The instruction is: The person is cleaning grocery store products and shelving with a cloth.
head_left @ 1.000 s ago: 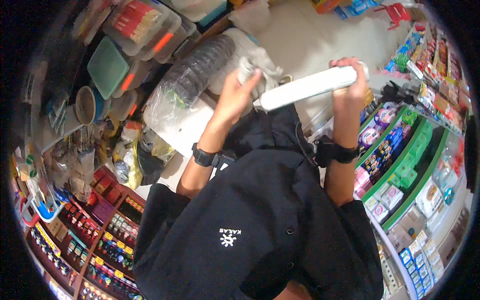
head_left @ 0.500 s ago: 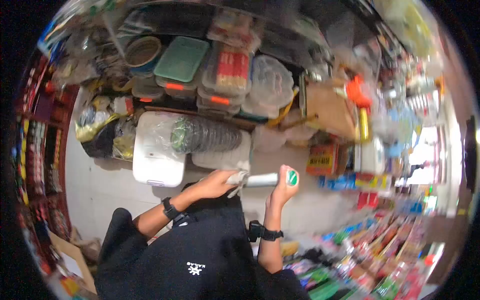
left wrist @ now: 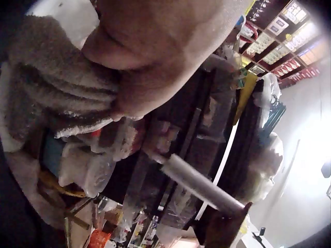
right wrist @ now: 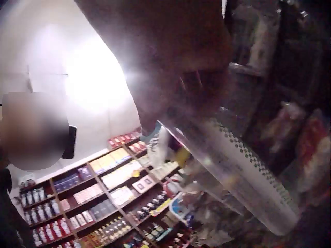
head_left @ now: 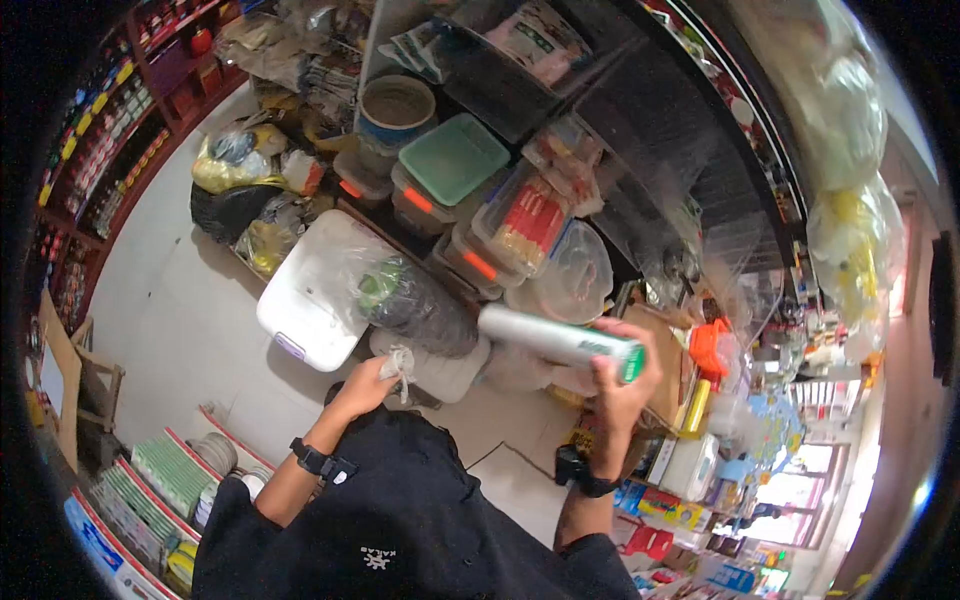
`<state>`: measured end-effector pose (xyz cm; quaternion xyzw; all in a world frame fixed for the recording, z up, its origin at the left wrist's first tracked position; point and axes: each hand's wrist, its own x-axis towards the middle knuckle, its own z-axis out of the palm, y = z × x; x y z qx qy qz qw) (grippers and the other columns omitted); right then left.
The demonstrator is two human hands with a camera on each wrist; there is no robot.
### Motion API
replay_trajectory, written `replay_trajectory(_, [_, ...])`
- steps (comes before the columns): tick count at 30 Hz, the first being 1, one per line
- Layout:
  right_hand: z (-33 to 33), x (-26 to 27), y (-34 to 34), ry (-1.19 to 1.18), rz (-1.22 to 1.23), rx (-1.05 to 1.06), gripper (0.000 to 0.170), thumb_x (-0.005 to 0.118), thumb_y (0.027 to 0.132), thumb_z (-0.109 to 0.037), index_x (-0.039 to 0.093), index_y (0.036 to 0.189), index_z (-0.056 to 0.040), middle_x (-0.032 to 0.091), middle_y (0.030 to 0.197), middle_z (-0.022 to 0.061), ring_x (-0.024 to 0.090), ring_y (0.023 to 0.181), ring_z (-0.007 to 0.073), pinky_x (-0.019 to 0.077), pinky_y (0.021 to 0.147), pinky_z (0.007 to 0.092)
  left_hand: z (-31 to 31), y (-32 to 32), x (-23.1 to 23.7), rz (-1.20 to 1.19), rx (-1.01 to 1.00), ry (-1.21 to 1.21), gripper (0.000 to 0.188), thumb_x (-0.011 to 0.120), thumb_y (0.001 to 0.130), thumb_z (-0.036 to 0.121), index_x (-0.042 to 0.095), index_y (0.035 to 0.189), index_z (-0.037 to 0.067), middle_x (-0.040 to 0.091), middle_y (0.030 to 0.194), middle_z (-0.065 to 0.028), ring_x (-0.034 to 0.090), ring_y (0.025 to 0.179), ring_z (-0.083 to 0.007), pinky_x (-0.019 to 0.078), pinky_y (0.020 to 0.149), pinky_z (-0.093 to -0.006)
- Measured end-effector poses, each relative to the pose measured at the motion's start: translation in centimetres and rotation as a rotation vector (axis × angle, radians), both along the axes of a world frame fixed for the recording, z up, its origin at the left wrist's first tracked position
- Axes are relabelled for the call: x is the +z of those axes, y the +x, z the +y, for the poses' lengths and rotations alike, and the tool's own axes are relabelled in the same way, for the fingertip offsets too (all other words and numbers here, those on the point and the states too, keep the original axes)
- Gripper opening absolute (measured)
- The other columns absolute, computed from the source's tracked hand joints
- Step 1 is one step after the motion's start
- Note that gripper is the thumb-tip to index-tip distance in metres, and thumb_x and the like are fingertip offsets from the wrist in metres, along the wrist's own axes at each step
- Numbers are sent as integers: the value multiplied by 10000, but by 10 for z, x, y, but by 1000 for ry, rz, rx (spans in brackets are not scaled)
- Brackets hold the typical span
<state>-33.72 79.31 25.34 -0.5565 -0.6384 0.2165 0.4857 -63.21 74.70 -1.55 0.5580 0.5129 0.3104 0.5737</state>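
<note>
My right hand [head_left: 625,375] grips the green-labelled end of a white cylinder [head_left: 545,335], held up in the air with its far end pointing left. In the right wrist view the cylinder [right wrist: 243,178] slants down from the hand [right wrist: 170,62], showing a green checkered strip. My left hand [head_left: 362,388] holds a crumpled greyish cloth [head_left: 400,366], apart from the cylinder. The left wrist view shows the cloth [left wrist: 57,77] bunched under the left hand [left wrist: 160,46], and the cylinder [left wrist: 201,183] beyond it.
A white lidded box [head_left: 318,295] and a plastic-wrapped dark stack [head_left: 425,310] lie in front. Behind are lidded containers [head_left: 455,160] on a shelf. Bags of goods [head_left: 240,160] stand at the left, an open-topped carton [head_left: 655,350] at the right, stacked goods [head_left: 165,465] at lower left.
The view has turned. My left hand and the cloth have moved away from the cylinder, which my right hand now holds raised to the right with its green end towards the right.
</note>
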Motion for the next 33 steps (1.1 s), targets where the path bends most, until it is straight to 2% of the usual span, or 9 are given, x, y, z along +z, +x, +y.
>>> replay_trajectory(4, [55,62,-45,378,-15,167,605,878,711,-280,569,1138,16,666,1092,178,635,1093,291,497,981,438,-2,-21,-3,-13,128,-31,285,652,898,170,632,1136,15,696,998,-199,664,947,-357,491,812,-384])
replay_trajectory(10, [182,112,-138,706,-213,179,498,882,716,-165,609,1113,-39,707,1075,131,657,1035,221,539,893,350,-9,-55,-12,-2,221,-57,321,653,907,194,622,1161,1,691,1029,-210,661,976,-347,491,850,-393])
replay_trajectory(12, [227,117,-168,796,-261,181,486,898,689,-222,640,1066,-54,725,1036,115,676,993,201,538,862,327,-12,-65,-17,22,262,-54,332,653,911,199,618,1170,-6,686,1041,-217,658,989,-347,489,863,-394])
replay_trajectory(15, [295,121,-205,1014,-475,179,484,886,678,-341,671,1035,-94,718,952,114,677,866,285,532,764,368,-20,-79,-32,-10,329,-59,341,648,917,193,610,1188,-11,678,1078,-220,649,1018,-345,480,894,-395])
replay_trajectory(19, [338,116,-254,983,-722,152,478,847,704,-425,669,1016,-110,677,814,123,647,801,327,524,729,404,-26,-94,-42,-96,429,-62,345,639,920,171,599,1200,-25,670,1130,-214,634,1075,-344,468,933,-393])
replay_trajectory(21, [362,108,-269,889,-942,116,588,791,760,-530,657,1110,-76,712,975,147,707,881,302,547,749,424,-28,-100,-47,-122,466,-78,347,638,918,162,596,1205,-27,668,1144,-212,629,1089,-345,466,945,-392])
replay_trajectory(25, [405,96,-294,774,-915,245,597,771,783,-526,637,1152,-77,705,972,180,700,907,332,547,766,445,-31,-111,-57,-100,508,-75,395,645,905,146,565,1252,-25,658,1176,-214,617,1126,-348,459,963,-397])
replay_trajectory(28, [421,93,-309,734,-847,320,536,800,742,-474,634,1057,-74,713,869,167,681,850,377,524,754,462,-31,-117,-57,-110,534,-117,426,646,904,152,545,1282,-15,645,1201,-220,605,1150,-355,452,976,-399])
replay_trajectory(33, [445,89,-320,489,-1157,260,623,736,784,-544,599,1155,-63,705,940,220,668,947,409,538,797,484,-28,-124,-52,-84,560,-153,441,644,908,174,538,1297,-4,633,1221,-230,592,1165,-368,444,987,-400])
